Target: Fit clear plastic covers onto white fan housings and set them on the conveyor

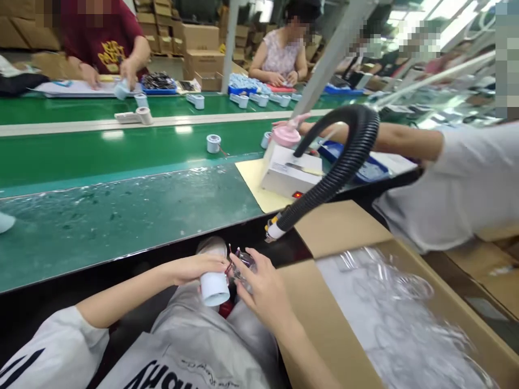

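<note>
My left hand (203, 268) is closed on a light blue cylindrical housing (214, 290), whose round opening faces down toward me. Between my hands, thin red wires (230, 262) run by the top of the housing. My right hand (259, 281) has its fingers curled round a clear, dark-tinted round part (245, 265), close beside the housing. Both hands are over my lap, below the table edge. The wires' far ends are too small to follow.
A black flexible hose (344, 162) arches from a white box (290, 173) toward my hands. At right stands an open carton (336, 324) of clear plastic parts. Housings (213, 143) sit on the green belt (162, 151). A co-worker's arm (405, 141) reaches in at right.
</note>
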Motion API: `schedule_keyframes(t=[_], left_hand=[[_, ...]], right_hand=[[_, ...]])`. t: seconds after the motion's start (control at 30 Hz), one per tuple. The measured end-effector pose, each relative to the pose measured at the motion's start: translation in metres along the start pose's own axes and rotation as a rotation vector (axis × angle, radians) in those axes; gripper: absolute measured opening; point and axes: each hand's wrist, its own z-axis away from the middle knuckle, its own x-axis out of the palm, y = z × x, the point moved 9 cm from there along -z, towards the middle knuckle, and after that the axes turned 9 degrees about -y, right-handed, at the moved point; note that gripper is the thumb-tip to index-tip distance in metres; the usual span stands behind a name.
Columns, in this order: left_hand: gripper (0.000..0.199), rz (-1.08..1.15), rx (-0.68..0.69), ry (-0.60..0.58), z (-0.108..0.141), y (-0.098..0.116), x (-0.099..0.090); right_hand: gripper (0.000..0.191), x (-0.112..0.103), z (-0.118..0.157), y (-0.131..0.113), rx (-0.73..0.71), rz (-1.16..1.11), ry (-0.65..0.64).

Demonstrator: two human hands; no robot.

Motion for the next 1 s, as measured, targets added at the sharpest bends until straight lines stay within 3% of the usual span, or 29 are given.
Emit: schedule_keyframes(t=[0.13,0.23,0.3,0.4,0.47,0.6,0.83,0.93,1.0], left_hand=[[0.024,-0.63,0.093,-0.034,-0.004,0.028,0.02],[0.019,-0.817,0.174,0.054,0.002,0.041,0.024],[0.02,-0.813,0.208,0.167,0.006,0.045,0.019],[0.043,-0.73,0.293,0.297,0.012,0.046,0.01],[0.059,-0.684,0.378,0.32,0.014,0.045,0.006],[0.067,-0.715,0.483,0.259,0.01,0.036,0.006],[0.066,-0.673,0.411,0.006,0.002,0.029,0.021],[0.065,-0.488,0.313,-0.02,0.001,0.024,0.022],[0.067,-0.289,0.269,0.008,0.002,0.017,0.019]], right_hand=[[0.039,0.005,0.009,0.011,0.068,-0.113,-0.06],[0.031,0.009,0.016,0.015,0.087,-0.201,-0.09],[0.021,0.012,0.016,0.016,0.11,-0.322,-0.126],[0.007,0.009,0.014,0.018,0.186,-0.571,-0.106],[0.015,0.003,0.015,0.022,0.25,-0.673,-0.036],[0.033,-0.002,0.019,0.032,0.346,-0.816,0.029],[0.048,0.018,0.026,0.053,0.485,-1.232,0.03],[0.044,0.017,0.026,0.051,0.409,-1.28,0.037],[0.033,0.008,0.025,0.043,0.279,-1.133,0.026]])
